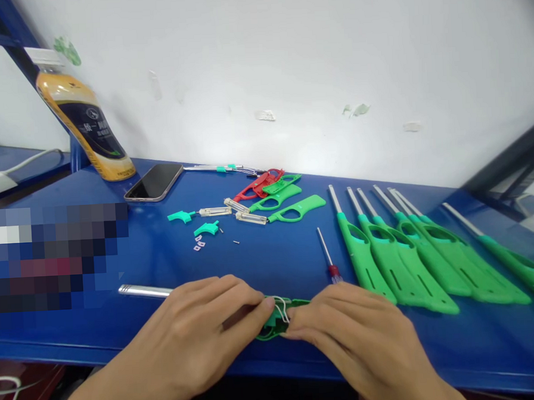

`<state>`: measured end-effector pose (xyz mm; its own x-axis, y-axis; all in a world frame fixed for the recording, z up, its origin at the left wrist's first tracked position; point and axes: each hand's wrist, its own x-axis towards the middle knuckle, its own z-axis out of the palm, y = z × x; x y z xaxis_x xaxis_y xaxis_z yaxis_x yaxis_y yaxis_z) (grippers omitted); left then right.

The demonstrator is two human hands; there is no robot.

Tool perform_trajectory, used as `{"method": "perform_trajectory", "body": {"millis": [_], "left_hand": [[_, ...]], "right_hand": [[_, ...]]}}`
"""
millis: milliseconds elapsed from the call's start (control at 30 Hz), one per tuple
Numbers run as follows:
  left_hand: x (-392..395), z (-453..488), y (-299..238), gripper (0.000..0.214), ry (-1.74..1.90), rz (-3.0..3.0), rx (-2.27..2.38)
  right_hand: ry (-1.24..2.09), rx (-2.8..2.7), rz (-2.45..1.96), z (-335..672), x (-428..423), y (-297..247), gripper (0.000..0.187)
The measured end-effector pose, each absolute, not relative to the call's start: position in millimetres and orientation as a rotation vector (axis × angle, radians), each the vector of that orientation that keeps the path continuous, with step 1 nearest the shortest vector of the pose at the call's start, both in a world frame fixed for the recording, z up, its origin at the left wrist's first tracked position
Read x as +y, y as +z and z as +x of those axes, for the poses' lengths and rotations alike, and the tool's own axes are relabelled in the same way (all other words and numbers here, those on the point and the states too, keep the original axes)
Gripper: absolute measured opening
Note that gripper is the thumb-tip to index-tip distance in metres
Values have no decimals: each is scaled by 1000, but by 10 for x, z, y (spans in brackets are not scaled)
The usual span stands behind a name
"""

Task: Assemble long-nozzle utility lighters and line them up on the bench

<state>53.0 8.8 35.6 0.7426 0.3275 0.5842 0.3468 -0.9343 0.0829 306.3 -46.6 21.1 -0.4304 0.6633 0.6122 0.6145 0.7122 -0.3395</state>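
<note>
At the table's front edge, a green gas lighter (270, 331) lies between my hands with its handle housing opened up. Its metal tube (144, 290) sticks out to the left. My left hand (197, 329) is closed over the trigger end, thumb and fingers pressing on it. The fingertips of my right hand (356, 326) are pinched on the handle part, beside a thin white wire (281, 306) that loops out of the housing. Much of the lighter is hidden under both hands. Just beyond my right hand lies a screwdriver (328, 259) with a red and clear handle.
Several assembled green lighters (413, 258) lie side by side at right. Farther back are green handle halves (299, 208), a red one (257, 187), clear fuel tanks (252, 218), teal triggers (206, 229) and tiny pieces (199, 244). A phone (155, 182) and bottle (86, 123) occupy the back left.
</note>
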Motion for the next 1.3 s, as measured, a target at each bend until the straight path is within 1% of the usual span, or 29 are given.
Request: {"method": "perform_trajectory", "body": {"millis": [267,433,533,667,767,833,933,1000,1033,1200,1300], "left_hand": [[84,499,295,41,-915,-2885,-568],[80,514,294,38,-931,-2861,-570],[74,511,286,38,-958,-2864,-585],[81,467,284,37,-1014,-2869,-563],[94,401,273,35,-952,-2942,-573],[96,351,262,41,-879,-3019,-605],[88,282,249,56,-784,-3066,-711],[86,244,256,59,-783,-3059,-764],[90,227,268,57,-808,-3053,-785],[160,151,381,29,-893,-2970,-818],[201,118,422,25,-932,-2921,-811]], "right_hand": [[-40,-2135,-1022,3049,-458,232,21],[-201,-2224,-985,3066,-486,247,30],[-275,-2277,-991,3064,-497,260,30],[-283,-2310,-990,3068,-486,276,31],[-262,-2276,-996,3078,-479,274,28],[-254,-2253,-1027,3081,-482,260,27],[-234,-2213,-1094,3077,-498,225,23],[-211,-2183,-1123,3072,-513,199,19],[-206,-2173,-1138,3069,-522,187,19],[-215,-2227,-1153,3067,-542,180,30],[-222,-2264,-1126,3067,-515,224,31]]}}
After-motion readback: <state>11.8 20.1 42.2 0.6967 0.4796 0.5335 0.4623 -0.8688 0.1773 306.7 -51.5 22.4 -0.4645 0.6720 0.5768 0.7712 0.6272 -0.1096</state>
